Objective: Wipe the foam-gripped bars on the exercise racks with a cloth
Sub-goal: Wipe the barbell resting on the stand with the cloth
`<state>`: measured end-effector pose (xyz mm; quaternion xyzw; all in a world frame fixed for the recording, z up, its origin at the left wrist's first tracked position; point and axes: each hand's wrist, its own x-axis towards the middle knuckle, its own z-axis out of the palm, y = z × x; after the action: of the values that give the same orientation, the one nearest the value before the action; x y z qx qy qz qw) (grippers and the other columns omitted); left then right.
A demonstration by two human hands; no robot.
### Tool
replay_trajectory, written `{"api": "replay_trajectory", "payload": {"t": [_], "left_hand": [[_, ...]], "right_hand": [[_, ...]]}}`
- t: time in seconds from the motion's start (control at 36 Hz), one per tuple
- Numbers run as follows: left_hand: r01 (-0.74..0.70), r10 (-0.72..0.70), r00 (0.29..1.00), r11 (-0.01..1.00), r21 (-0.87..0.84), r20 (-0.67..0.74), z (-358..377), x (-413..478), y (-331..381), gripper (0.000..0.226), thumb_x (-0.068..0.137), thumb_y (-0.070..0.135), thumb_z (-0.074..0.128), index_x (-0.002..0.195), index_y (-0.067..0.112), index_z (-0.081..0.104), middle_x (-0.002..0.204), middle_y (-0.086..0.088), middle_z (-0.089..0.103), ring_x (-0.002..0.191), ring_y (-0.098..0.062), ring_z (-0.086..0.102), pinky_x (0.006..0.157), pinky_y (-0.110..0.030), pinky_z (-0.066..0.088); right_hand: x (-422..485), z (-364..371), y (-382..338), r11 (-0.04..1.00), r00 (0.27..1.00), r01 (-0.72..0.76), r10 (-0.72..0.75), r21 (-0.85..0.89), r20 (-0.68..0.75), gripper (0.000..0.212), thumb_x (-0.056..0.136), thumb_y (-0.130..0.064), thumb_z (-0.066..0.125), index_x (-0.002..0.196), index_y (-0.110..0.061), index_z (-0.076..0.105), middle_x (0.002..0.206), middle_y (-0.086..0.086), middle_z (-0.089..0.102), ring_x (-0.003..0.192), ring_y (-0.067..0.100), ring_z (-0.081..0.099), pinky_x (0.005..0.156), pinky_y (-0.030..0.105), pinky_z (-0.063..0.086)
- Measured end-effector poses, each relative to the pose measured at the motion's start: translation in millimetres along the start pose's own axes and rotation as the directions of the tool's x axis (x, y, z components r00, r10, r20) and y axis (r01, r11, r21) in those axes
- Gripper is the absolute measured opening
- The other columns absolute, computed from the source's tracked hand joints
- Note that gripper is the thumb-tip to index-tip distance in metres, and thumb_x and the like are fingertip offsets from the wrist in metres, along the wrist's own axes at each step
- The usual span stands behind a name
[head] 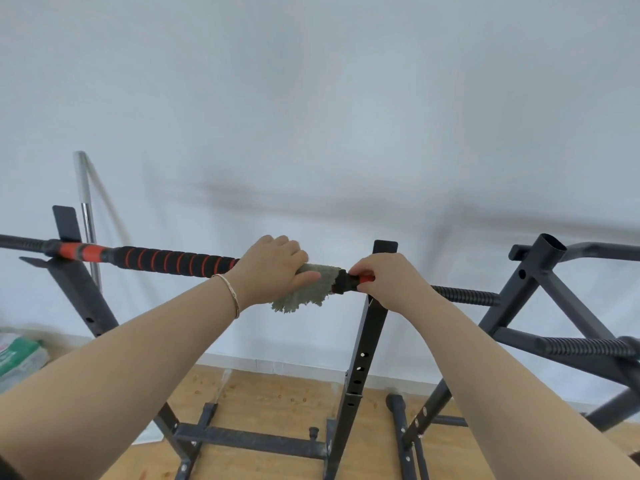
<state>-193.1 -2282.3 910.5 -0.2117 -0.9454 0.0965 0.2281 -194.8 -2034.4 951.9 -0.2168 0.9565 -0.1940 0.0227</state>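
A long bar with a black foam grip striped in orange lies across two black rack uprights, running left to right. My left hand grips a grey-green cloth wrapped round the bar near the foam's right end. The cloth's loose edge hangs below the bar. My right hand grips the bar's orange and black collar just right of the cloth, above the right upright.
A second dark rack with a ribbed bar stands at the right. A chrome pole leans on the white wall at the left. A green and white bag sits on the wooden floor.
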Motion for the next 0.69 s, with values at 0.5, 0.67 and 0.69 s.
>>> {"api": "replay_trajectory", "payload": {"t": [0.5,0.67,0.69], "left_hand": [[0.135,-0.05,0.911,0.974,-0.184,0.409,-13.5,12.9,2.8,0.052,0.089,0.077,0.025,0.084,0.028,0.041,0.071,0.003,0.055,0.063,-0.014,0.05,0.061,-0.034,0.041],[0.227,-0.108,0.866,0.955,-0.19,0.488,-18.8,5.5,-15.0,0.062,0.086,0.08,0.028,0.077,0.023,0.049,0.07,0.004,0.056,0.065,-0.013,0.054,0.061,-0.031,0.039],[0.229,-0.116,0.87,0.956,-0.185,0.479,-17.1,1.0,-21.1,0.061,0.086,0.08,0.028,0.076,0.023,0.048,0.07,0.004,0.056,0.065,-0.013,0.053,0.061,-0.031,0.039]], "right_hand": [[18.7,-11.3,-14.6,0.929,0.993,0.062,-0.02,-0.364,0.119,0.012,0.088,-0.032,0.066,0.099,-0.028,0.067,0.095,-0.007,0.062,0.093,0.017,0.055,0.07,0.032,0.05],[16.9,-11.3,-12.8,0.935,0.995,0.047,-0.011,-0.351,0.103,0.016,0.087,-0.034,0.067,0.102,-0.028,0.066,0.094,-0.01,0.06,0.095,0.016,0.054,0.07,0.031,0.048],[16.0,-10.9,-12.5,0.937,0.995,0.038,-0.004,-0.347,0.099,0.017,0.087,-0.035,0.067,0.103,-0.029,0.066,0.096,-0.01,0.061,0.096,0.016,0.054,0.072,0.032,0.049]]}}
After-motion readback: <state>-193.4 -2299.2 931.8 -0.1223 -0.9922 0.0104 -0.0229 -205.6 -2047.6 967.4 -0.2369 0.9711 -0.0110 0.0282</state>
